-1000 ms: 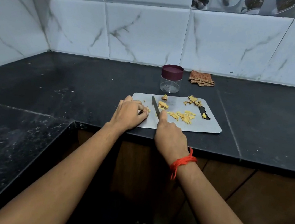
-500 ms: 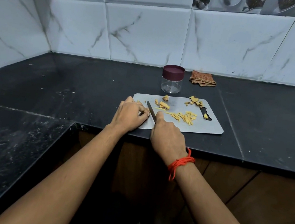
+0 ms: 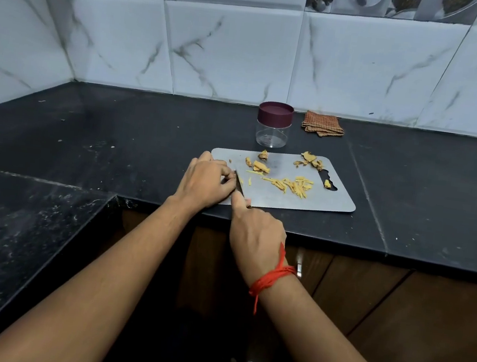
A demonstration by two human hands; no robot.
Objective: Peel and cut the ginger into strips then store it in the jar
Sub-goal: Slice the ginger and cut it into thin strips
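A grey cutting board (image 3: 319,201) lies on the black counter. My left hand (image 3: 205,181) sits on the board's left end, fingers curled over a small piece of ginger that is mostly hidden. My right hand (image 3: 255,231) grips the knife (image 3: 238,182) by its handle; the short visible part of the blade lies right against my left fingertips. A pile of ginger strips (image 3: 292,184) lies mid-board. Larger ginger pieces (image 3: 260,165) and peel scraps (image 3: 310,161) lie along the far edge. The clear jar (image 3: 273,131) with its maroon lid on stands just behind the board.
A folded brown checked cloth (image 3: 322,124) lies by the tiled wall, right of the jar. The counter's front edge runs just below the board, and a second counter section (image 3: 13,243) sits lower left. One ginger bit (image 3: 327,183) lies in the board's handle slot.
My right hand has drawn the knife leftward and toward me, up against my left fingertips. A couple of fresh strips now lie beside the blade.
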